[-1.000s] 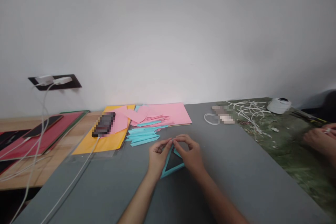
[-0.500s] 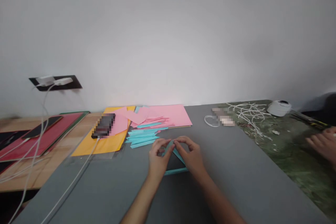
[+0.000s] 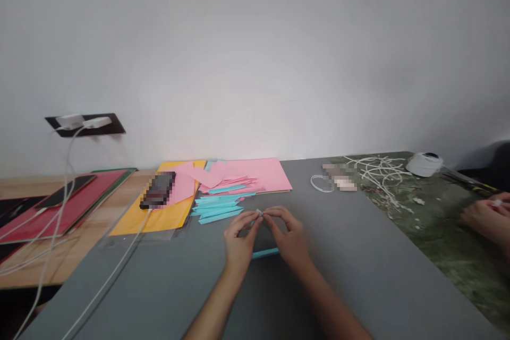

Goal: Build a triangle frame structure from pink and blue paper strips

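Observation:
My left hand (image 3: 241, 236) and my right hand (image 3: 289, 234) meet fingertip to fingertip over the grey table. Both are closed in a pinch on a small bit of light blue paper strip (image 3: 260, 213), most of which my fingers hide. Below it, between my wrists, a narrow folded blue paper strip (image 3: 265, 253) shows; whether it joins the pinched piece I cannot tell. Just beyond my left hand lies a pile of folded blue strips (image 3: 218, 208), with thin pink strips (image 3: 241, 181) behind it.
Pink sheets (image 3: 263, 172) and a yellow envelope (image 3: 135, 220) carrying a black phone (image 3: 158, 190) lie at the back left. A white cable (image 3: 115, 273) crosses the table's left side. Rightward are tangled white cords (image 3: 384, 172), a white spool (image 3: 424, 164) and another person's hand (image 3: 488, 220).
Less of the pinched blue strip shows now; the slanting length beside my right fingers is out of sight. The lower strip sits slightly higher in view. Both hands have barely moved.

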`<state>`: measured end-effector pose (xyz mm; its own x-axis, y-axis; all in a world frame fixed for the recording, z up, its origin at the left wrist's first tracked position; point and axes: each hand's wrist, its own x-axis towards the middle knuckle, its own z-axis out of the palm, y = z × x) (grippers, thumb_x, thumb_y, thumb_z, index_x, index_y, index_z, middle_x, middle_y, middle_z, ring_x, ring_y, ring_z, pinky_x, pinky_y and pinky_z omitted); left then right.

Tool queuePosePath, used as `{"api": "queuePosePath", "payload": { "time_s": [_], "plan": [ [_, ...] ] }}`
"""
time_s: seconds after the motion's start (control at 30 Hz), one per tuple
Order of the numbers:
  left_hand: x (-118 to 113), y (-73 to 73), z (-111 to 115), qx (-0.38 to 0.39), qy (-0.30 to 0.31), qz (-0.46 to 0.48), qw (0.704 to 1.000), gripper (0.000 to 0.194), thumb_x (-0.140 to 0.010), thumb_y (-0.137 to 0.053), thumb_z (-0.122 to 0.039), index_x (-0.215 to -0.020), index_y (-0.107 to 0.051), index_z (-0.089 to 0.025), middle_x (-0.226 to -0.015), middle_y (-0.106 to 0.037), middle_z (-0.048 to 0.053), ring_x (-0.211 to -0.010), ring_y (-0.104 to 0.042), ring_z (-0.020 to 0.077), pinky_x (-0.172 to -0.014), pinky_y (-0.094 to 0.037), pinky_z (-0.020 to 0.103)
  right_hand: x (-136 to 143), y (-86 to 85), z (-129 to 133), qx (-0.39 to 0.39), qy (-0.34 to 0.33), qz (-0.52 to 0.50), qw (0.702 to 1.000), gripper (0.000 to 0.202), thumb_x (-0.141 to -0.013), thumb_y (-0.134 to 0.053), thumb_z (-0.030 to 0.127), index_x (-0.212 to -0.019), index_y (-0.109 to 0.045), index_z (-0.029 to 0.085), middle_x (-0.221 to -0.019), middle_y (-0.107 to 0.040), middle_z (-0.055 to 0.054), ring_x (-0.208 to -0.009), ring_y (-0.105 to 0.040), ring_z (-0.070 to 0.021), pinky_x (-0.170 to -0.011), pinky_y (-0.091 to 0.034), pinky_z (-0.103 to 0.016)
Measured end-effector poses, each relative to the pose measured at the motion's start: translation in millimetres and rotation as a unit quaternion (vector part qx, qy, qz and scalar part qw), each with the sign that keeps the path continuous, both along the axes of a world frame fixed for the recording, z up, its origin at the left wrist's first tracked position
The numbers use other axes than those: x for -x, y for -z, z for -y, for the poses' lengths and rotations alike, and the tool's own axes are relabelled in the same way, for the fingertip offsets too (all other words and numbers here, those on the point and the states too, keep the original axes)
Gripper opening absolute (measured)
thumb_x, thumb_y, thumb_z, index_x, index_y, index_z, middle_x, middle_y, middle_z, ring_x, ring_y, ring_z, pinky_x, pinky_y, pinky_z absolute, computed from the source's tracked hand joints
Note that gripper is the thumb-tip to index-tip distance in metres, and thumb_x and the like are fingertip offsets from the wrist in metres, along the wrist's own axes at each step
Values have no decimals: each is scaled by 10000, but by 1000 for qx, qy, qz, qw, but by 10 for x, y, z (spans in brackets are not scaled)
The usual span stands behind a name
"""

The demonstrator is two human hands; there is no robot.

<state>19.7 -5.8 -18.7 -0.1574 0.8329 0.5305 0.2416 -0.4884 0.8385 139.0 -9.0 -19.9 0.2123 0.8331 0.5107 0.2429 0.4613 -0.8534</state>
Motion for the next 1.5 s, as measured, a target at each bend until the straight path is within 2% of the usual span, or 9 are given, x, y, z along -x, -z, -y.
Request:
{"api": "queuePosePath", "payload": {
  "time_s": [0.2,0.4,0.6,0.87,1.07,1.17,1.27,1.4,1.5],
  "plan": [
    [4,-10,5,-28,-11,-55,998,114,-734,-627,-272,-779,-705,-201,-787,-690,54,-753,-633,158,-597,-525,253,-6,43,-16,-18,15,24,999,107,-785,-573,284,-779,-651,211,-811,-661,-49,-819,-602,-183,-780,-470,-348],
    [12,-51,27,-82,-44,-121,988,81,-754,-607,-238,-751,-675,-196,-726,-671,32,-701,-611,140,-670,-511,289,7,54,-10,-50,39,73,995,88,-790,-573,262,-757,-637,211,-821,-663,-49,-826,-599,-182,-780,-458,-354],
    [21,-73,29,-124,-23,-149,981,80,-766,-594,-220,-779,-673,-215,-753,-685,30,-734,-626,148,-724,-511,313,-3,24,6,-85,62,126,986,68,-788,-569,228,-748,-620,207,-805,-663,-46,-811,-606,-184,-794,-434,-367],
    [32,60,-13,-85,-28,-138,986,138,-780,-576,-265,-858,-681,-220,-868,-698,48,-848,-642,179,-790,-519,358,19,48,3,-22,55,19,998,149,-816,-526,303,-793,-626,194,-793,-649,-42,-789,-600,-170,-744,-478,-318],
    [62,66,-5,-92,-35,-171,980,157,-808,-541,-221,-909,-661,-226,-891,-689,33,-878,-627,164,-810,-510,347,5,42,-4,-51,63,78,994,117,-795,-567,293,-778,-642,205,-815,-653,-44,-812,-595,-178,-787,-452,-346],
    [88,80,-12,-106,-27,-209,972,212,-818,-523,-201,-994,-637,-233,-961,-682,46,-937,-616,179,-849,-493,370,-24,23,-4,-64,73,78,992,133,-822,-523,278,-783,-629,207,-801,-629,-43,-794,-575,-171,-763,-447,-335],
    [125,113,-31,-133,-33,-237,962,259,-800,-550,-197,-1048,-617,-232,-1009,-675,52,-968,-612,195,-850,-491,374,-81,18,-20,-43,90,37,994,166,-843,-478,295,-805,-607,197,-786,-598,-37,-760,-551,-161,-708,-445,-307],
    [207,133,-63,-154,-28,-267,951,244,-815,-517,-151,-1010,-634,-239,-1018,-675,41,-976,-611,173,-845,-489,332,-159,46,-67,1,124,-12,992,196,-834,-474,345,-822,-584,184,-764,-591,-26,-730,-534,-161,-695,-430,-306],
    [266,113,-100,-141,-58,-239,959,251,-823,-507,-173,-1039,-620,-235,-1075,-649,59,-1079,-556,196,-930,-434,381,-183,76,-103,21,112,-52,992,221,-831,-471,370,-841,-579,177,-773,-607,-34,-761,-564,-179,-720,-439,-326]
  ]
}}
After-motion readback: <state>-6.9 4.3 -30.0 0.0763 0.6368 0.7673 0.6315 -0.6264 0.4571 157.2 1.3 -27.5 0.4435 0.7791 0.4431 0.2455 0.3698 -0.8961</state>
